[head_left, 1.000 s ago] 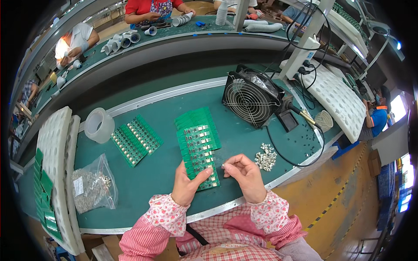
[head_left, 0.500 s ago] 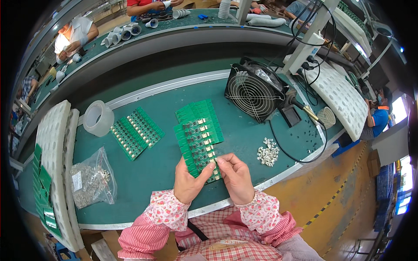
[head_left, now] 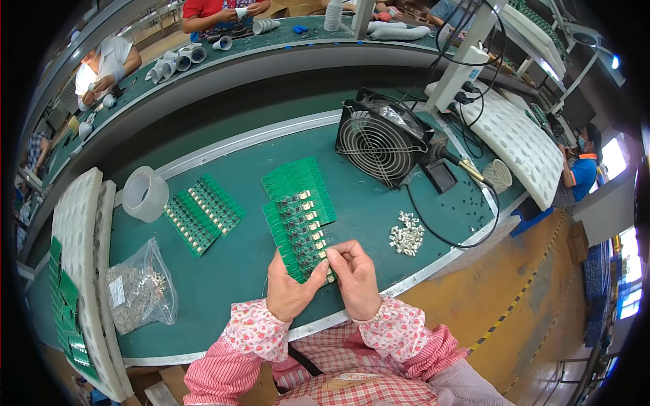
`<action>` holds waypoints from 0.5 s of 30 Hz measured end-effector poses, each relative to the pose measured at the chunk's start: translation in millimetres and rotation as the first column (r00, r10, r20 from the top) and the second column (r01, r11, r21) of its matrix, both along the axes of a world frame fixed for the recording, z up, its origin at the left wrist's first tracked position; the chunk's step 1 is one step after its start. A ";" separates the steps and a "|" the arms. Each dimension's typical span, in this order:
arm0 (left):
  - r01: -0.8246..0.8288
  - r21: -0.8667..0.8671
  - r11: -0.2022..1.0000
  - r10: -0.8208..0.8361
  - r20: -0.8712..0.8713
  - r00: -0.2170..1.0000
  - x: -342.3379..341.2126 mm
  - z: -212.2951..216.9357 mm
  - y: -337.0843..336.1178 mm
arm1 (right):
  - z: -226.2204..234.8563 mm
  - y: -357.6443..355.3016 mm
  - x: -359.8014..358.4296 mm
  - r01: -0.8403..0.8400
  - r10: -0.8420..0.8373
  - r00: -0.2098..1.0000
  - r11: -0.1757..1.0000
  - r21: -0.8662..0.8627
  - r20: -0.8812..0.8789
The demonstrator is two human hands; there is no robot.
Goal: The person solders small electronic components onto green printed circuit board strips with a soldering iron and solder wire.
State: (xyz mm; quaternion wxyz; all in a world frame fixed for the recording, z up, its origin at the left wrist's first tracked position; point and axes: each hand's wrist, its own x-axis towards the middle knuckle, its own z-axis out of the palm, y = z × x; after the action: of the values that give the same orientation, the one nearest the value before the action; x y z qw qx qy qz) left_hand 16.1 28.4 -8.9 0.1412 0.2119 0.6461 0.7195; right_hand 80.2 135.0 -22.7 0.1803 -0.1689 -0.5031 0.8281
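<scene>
Your left hand [head_left: 290, 287] grips the lower left of the green circuit-board panel [head_left: 298, 233], thumb on top, above the near part of the bench [head_left: 217, 284]. Your right hand [head_left: 357, 281] has its fingertips drawn together at the panel's lower right edge — whether they pinch anything, I cannot tell — and the small silvery parts [head_left: 407, 234] lie heaped farther right.

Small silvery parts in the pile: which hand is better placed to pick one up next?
Probably the right hand: it is nearer the pile of small silvery parts. The left hand holds the green circuit board, thumb on top, and is farther away.
</scene>
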 end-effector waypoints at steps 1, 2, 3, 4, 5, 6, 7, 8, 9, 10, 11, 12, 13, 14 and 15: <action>0.010 0.015 1.000 -0.010 0.007 1.000 -0.3 -0.4 0.2 | 2.4 1.9 -0.6 -0.024 0.024 1.000 1.000 0.001 0.017; 0.022 0.021 1.000 -0.022 0.005 1.000 -1.4 0.3 0.0 | 4.8 4.7 -1.5 -0.045 0.045 0.998 0.999 0.003 0.034; 0.040 0.020 0.999 -0.041 0.041 0.998 -2.4 1.8 -0.7 | 6.8 9.7 -0.7 -0.034 0.033 0.999 0.999 0.010 0.032; 0.058 0.019 0.998 -0.059 0.077 0.995 -2.7 3.4 -0.9 | 9.3 17.3 1.9 -0.019 0.004 0.998 0.977 0.214 0.071; 0.052 0.011 0.999 -0.053 0.065 0.996 -2.3 5.3 -1.8 | 12.2 25.5 3.8 -0.017 -0.027 0.994 0.913 0.407 0.102; 0.052 0.016 0.999 -0.053 0.063 0.997 -3.0 4.1 -2.6 | 17.0 37.8 7.8 0.025 -0.115 0.989 0.750 0.661 0.092; 0.042 0.026 0.999 -0.044 0.079 0.996 -4.6 2.6 -4.4 | 19.0 52.8 10.8 0.096 -0.213 0.977 0.450 0.888 0.002; 0.038 0.040 0.998 -0.041 0.095 0.995 -4.9 2.4 -3.9 | 20.5 68.9 16.7 0.145 -0.274 0.954 0.079 0.986 -0.119; 0.030 0.054 0.998 -0.037 0.130 0.991 -6.2 0.5 -3.7 | 20.0 81.6 22.6 0.135 -0.297 0.945 -0.019 0.991 -0.134; 0.028 0.060 0.998 -0.036 0.128 0.991 -6.8 0.2 -3.1 | 19.3 92.0 27.1 0.121 -0.318 0.936 -0.115 0.986 -0.152; 0.028 0.072 0.997 -0.039 0.158 0.987 -7.5 -1.0 -2.3 | 18.5 97.5 31.4 0.087 -0.333 0.933 -0.153 0.984 -0.134; 0.026 0.082 0.996 -0.041 0.188 0.981 -8.0 -1.9 -1.4 | 19.3 100.3 32.8 0.087 -0.334 0.933 -0.157 0.984 -0.136; 0.027 0.085 0.996 -0.043 0.186 0.982 -8.0 -2.8 -0.6 | 20.3 102.6 33.8 0.045 -0.347 0.931 -0.203 0.978 -0.115; 0.027 0.076 0.997 -0.039 0.168 0.985 -9.0 -4.0 -1.3 | 20.0 103.7 33.9 0.004 -0.362 0.927 -0.245 0.970 -0.096; 0.026 0.066 0.997 -0.036 0.150 0.988 -9.8 -4.3 -1.7 | 18.5 107.3 34.1 0.008 -0.364 0.926 -0.244 0.970 -0.099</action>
State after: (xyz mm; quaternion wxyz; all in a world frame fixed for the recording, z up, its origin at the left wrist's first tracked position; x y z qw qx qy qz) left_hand 6.3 26.7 -13.1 0.1939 0.1714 0.6071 0.7513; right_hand 114.3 242.2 -4.2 0.3093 -0.1354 -0.9391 0.0637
